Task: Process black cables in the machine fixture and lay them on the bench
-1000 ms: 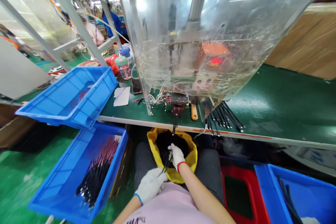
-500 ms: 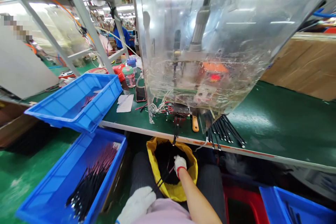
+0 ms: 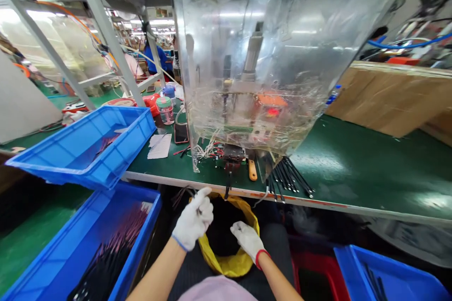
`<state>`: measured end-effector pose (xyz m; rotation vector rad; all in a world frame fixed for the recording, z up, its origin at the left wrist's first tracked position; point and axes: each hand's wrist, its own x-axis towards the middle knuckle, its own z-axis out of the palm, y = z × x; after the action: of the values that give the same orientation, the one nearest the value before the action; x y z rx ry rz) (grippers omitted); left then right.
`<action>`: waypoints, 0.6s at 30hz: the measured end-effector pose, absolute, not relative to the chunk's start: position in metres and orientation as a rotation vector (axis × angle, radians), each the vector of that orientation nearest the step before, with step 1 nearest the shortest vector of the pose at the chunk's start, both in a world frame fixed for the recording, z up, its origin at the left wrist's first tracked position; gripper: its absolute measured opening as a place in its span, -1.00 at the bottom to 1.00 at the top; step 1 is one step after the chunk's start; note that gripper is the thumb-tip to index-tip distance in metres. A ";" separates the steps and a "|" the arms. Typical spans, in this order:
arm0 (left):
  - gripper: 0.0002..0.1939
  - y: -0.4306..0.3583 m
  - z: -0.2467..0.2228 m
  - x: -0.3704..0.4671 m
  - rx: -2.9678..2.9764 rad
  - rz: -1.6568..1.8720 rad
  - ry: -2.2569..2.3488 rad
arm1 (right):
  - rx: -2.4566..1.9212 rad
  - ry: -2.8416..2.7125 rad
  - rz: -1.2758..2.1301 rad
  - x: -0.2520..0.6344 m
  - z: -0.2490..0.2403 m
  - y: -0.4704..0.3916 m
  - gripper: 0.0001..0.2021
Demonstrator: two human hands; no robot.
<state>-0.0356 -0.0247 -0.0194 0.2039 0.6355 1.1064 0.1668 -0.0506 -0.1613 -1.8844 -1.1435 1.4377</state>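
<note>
My left hand [image 3: 194,220], in a white glove with a blue cuff, is raised at the left rim of a yellow bag [image 3: 229,265] with a dark inside. Its fingers are curled, and thin dark wires [image 3: 181,195] stick out behind them on the left. Over the bag's right side is my right hand [image 3: 247,240], white-gloved with a red cuff. Its fingertips are pressed together; anything between them is too small to make out. Above the bag, black leads [image 3: 228,184] hang from a small machine fixture [image 3: 233,153] at the table's front edge.
A clear plastic shield [image 3: 282,56] hangs before the machine. Black cables [image 3: 289,174] and an orange-handled tool [image 3: 252,170] lie on the green table [image 3: 353,164]. Blue trays [image 3: 137,150] stand at left, one holding many wires [image 3: 106,258]. Another blue bin [image 3: 399,268] is at lower right.
My left hand has risen from my lap to the bag's left rim. My right hand has moved slightly lower, and the wires that ran between the hands no longer show there. The view has shifted.
</note>
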 end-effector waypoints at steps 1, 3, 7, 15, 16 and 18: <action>-0.53 -0.009 -0.019 -0.025 0.259 1.095 0.624 | -1.894 -1.146 1.451 0.167 -0.154 -0.058 -0.89; -0.41 0.013 -0.020 -0.008 0.392 1.048 0.650 | -1.907 -1.125 1.488 0.173 -0.133 -0.070 -0.85; -0.35 0.024 -0.022 0.008 0.682 0.920 0.831 | -1.855 -1.110 1.404 0.204 -0.075 -0.078 -0.73; -0.48 -0.005 0.002 0.007 0.958 0.647 1.088 | -1.901 -1.272 0.680 0.305 0.028 0.018 -0.67; -0.47 -0.006 0.003 0.007 0.972 0.628 1.079 | -1.978 -1.329 0.561 0.315 0.033 0.038 -0.68; -0.48 -0.008 0.004 0.008 1.017 0.618 1.064 | -2.161 -1.439 0.360 0.329 0.040 0.077 -0.66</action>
<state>0.0080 -0.0077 0.0041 1.0171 1.0638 0.6176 0.3285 0.0769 0.0401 -2.1612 -1.4390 0.3599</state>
